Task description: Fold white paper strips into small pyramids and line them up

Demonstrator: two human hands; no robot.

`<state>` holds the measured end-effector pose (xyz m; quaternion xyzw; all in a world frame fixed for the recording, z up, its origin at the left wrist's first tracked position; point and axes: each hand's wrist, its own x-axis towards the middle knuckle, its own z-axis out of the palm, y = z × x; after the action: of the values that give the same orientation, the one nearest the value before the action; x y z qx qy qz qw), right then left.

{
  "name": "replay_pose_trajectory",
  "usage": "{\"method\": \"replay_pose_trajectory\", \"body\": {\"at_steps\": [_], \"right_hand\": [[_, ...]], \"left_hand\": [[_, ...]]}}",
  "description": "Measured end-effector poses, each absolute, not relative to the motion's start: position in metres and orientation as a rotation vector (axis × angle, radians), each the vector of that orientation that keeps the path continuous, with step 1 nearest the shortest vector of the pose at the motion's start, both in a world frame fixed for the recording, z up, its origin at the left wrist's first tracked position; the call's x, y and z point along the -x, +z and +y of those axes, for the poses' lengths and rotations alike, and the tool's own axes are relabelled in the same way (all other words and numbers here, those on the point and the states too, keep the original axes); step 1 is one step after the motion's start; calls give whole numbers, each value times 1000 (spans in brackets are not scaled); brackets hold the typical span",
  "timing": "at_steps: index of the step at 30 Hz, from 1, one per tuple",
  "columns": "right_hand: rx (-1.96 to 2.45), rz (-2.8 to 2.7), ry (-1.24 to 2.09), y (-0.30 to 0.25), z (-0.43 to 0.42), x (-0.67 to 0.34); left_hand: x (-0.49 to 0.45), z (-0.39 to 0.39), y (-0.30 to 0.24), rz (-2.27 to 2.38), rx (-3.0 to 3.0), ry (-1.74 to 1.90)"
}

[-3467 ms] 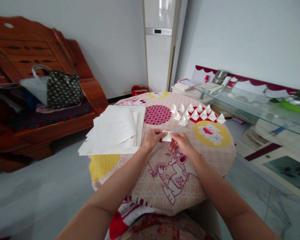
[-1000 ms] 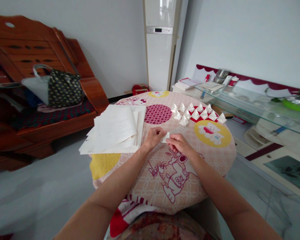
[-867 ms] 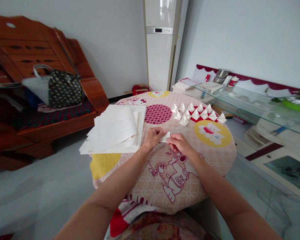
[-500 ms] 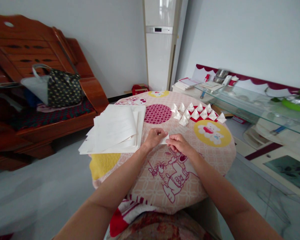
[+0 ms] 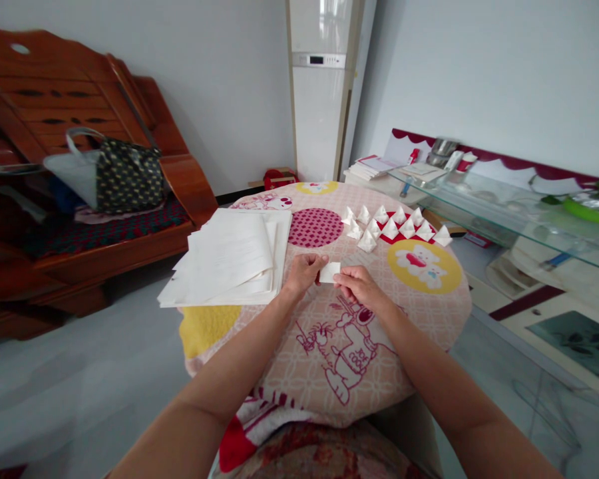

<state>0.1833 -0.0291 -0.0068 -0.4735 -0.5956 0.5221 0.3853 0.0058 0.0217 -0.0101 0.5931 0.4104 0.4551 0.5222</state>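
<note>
My left hand and my right hand meet over the middle of a round table, both pinching a small folded piece of white paper. The fingers of each hand are curled onto the paper's edges. Beyond the hands, several small white folded paper shapes stand in two rows on the cloth. A stack of white paper sheets lies to the left of my left hand.
The table wears a pink cartoon-print cloth. A wooden bench with a dotted bag stands at the left. A tall white air conditioner is behind the table. A glass shelf with clutter runs along the right.
The folded paper has been turned and refolded between my fingers; it now shows as a flat small rectangle. Both hands stay at the same spot on the table.
</note>
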Motion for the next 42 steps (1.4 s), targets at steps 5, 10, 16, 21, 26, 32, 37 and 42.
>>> {"method": "replay_pose_trajectory", "body": {"at_steps": [5, 10, 16, 21, 26, 32, 37, 42], "right_hand": [[1219, -1481, 1346, -11, -27, -186], [1183, -1444, 1475, -10, -27, -188], [1252, -1360, 1392, -7, -24, -192], [1400, -1391, 1321, -12, -21, -194], [1559, -1567, 1033, -13, -20, -193], [1607, -1873, 595, -13, -18, -191], [1539, -2002, 627, -12, -19, -199], [1522, -2007, 844, -7, -21, -210]], "left_hand": [[-5, 24, -10, 892, -1297, 1047], [-2, 24, -8, 894, -1375, 987], [-2, 21, -4, 1000, -1627, 786], [-6, 20, -6, 1119, -1901, 753], [-8, 20, -12, 1127, -2116, 730], [-8, 16, -14, 1140, -2332, 766], [-1, 16, -9, 1014, -2345, 598], [11, 22, -4, 922, -2280, 488]]}}
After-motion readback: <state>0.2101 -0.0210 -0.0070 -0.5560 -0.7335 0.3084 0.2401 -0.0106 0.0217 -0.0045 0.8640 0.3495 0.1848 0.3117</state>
